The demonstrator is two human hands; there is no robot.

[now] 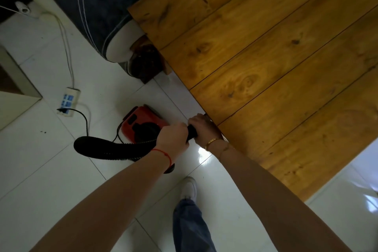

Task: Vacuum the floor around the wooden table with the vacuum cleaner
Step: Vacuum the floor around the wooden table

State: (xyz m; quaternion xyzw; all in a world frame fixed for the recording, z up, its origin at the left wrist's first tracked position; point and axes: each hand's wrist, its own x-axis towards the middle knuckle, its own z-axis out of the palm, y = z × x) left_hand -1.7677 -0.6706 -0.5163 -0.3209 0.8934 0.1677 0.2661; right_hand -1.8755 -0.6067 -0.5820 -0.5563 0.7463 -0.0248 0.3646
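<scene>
The red canister vacuum cleaner [141, 124] sits on the white tiled floor [51, 170], just off the near edge of the wooden table [266, 57] and partly hidden behind the left hand. Its black ribbed hose [110, 148] loops out to the left of the body, curves back along the floor and rises into the person's hands. The left hand [173, 136] is curled tight round the hose where it meets the black handle tube [192, 132], a red string bracelet [163, 154] on its wrist. The right hand [202, 129] grips the same tube just beyond the left, fingers wrapped over it, right against the table's edge; gold bracelets [214, 143] circle that wrist. The far end of the tube and any nozzle are hidden by the hands and the tabletop, so where it meets the floor cannot be told.

A thin black power cord [83, 116] runs from the vacuum's side to a white power strip [68, 101] lying on the tiles to the left, and a white cable leaves the strip toward the upper left. The table is made of broad yellow-brown planks with dark knots and fills the upper right. Beyond its corner stands a dark upholstered seat [86, 0] with pale trim. Below, a white shoe [189, 188] and a blue jeans leg [190, 227] stand on the glossy tiles between the two forearms
</scene>
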